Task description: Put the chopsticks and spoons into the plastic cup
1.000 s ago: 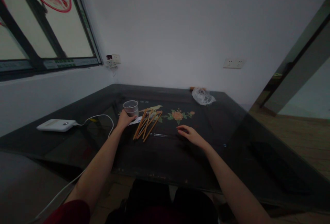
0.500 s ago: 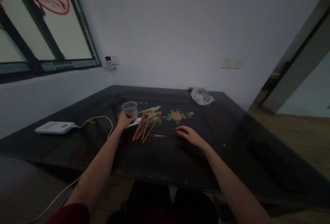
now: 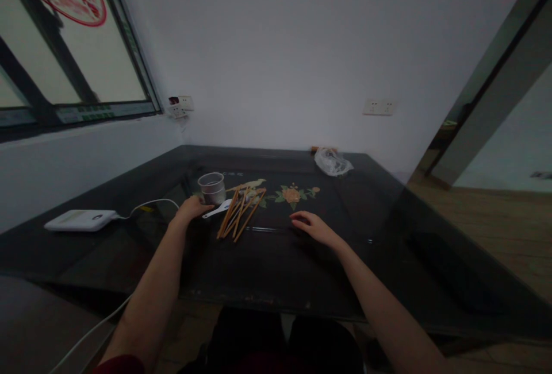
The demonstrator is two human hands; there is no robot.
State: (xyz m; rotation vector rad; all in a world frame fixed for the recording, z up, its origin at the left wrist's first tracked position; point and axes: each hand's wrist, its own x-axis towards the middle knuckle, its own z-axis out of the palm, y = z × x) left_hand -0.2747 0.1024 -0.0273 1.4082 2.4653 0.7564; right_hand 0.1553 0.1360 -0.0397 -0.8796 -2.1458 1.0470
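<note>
My left hand (image 3: 193, 209) is at the near left side of a clear plastic cup (image 3: 213, 190), thumb and fingers apart, with nothing seen between them. The cup stands upright on the dark table. Close to the thumb lies a white spoon (image 3: 218, 209), partly covered by several wooden chopsticks (image 3: 240, 213) in a loose, crossing pile. Something small and whitish shows among the far ends of the chopsticks, too covered to name. To the right of the pile, my right hand (image 3: 317, 228) is low over the table near the painted flower, fingers loosely bent and apart, holding nothing.
A white power bank (image 3: 81, 220) with a white cable (image 3: 149, 204) lies on the left of the dark table (image 3: 276, 270). A crumpled clear plastic bag (image 3: 333, 162) is at the back by the wall. A dark flat object (image 3: 452, 270) lies at the right.
My left hand has come away from the cup, moving left and slightly nearer, and more of the spoon shows. My right hand stays almost as it was. The whole view has shifted slightly.
</note>
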